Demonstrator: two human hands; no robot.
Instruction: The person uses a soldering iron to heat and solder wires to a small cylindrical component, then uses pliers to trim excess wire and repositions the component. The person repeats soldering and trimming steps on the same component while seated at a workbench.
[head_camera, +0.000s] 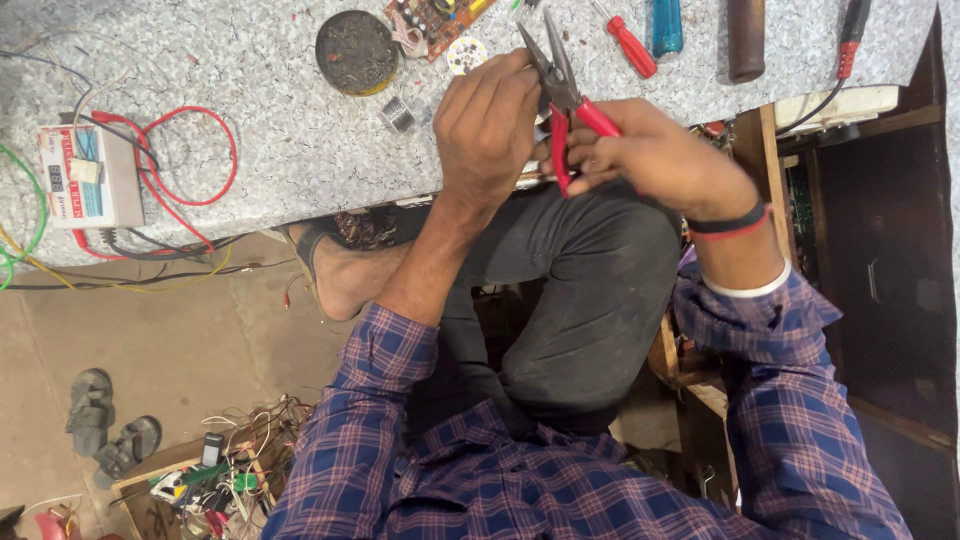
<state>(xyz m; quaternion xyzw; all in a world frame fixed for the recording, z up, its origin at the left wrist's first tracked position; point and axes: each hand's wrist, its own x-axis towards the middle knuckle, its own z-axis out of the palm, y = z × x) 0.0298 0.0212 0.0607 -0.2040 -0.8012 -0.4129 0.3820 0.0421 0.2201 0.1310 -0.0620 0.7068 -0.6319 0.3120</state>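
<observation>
Pliers (566, 95): long-nose type, dark steel jaws tapering to fine points, red-sleeved handles. Held above the near edge of the bench, jaws pointing away from the person and tilted slightly leftward, handles toward the body. The jaws stand slightly parted at the tips. The right hand (655, 155) wraps the handles from the right side, one red handle running over its fingers, the other emerging below them. The left hand (490, 125) lies just beside the jaws on their left, fingers curled, fingertips close against the jaw tips. Whatever small part sits between its fingertips and the jaws is hidden by the fingers.
</observation>
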